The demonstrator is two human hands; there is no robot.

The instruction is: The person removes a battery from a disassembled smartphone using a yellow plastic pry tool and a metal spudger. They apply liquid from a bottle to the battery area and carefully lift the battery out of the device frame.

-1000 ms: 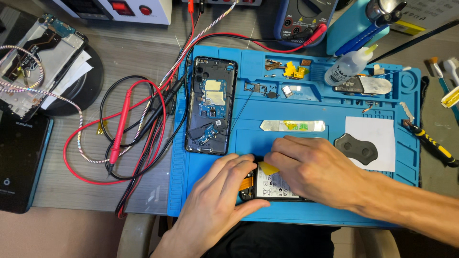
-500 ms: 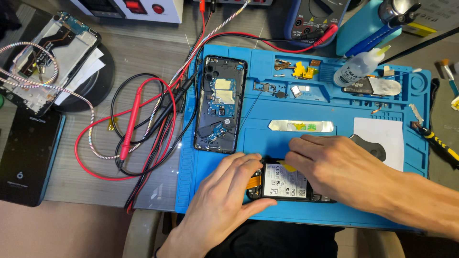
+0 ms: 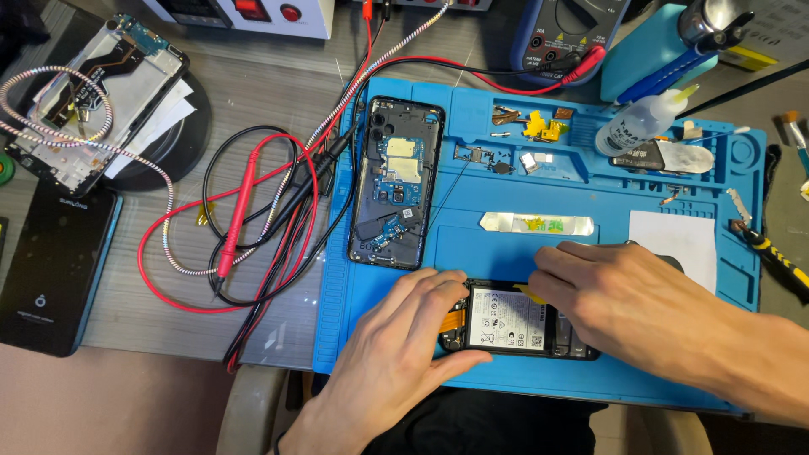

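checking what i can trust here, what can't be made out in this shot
Head view only:
- Right end of the open phone: covered by the right hand.
- Yellow tab: whether the right fingers grip it, too small to tell.
- Phone's left edge: under the left hand.
- Screwdriver: cut off by the right edge.

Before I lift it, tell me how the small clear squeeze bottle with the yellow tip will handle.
The squeeze bottle lies tilted on the blue mat, so its round body may roll if nudged. It looks like thin plastic, probably light and soft under the fingers. Its narrow yellow tip could drip if squeezed hard.
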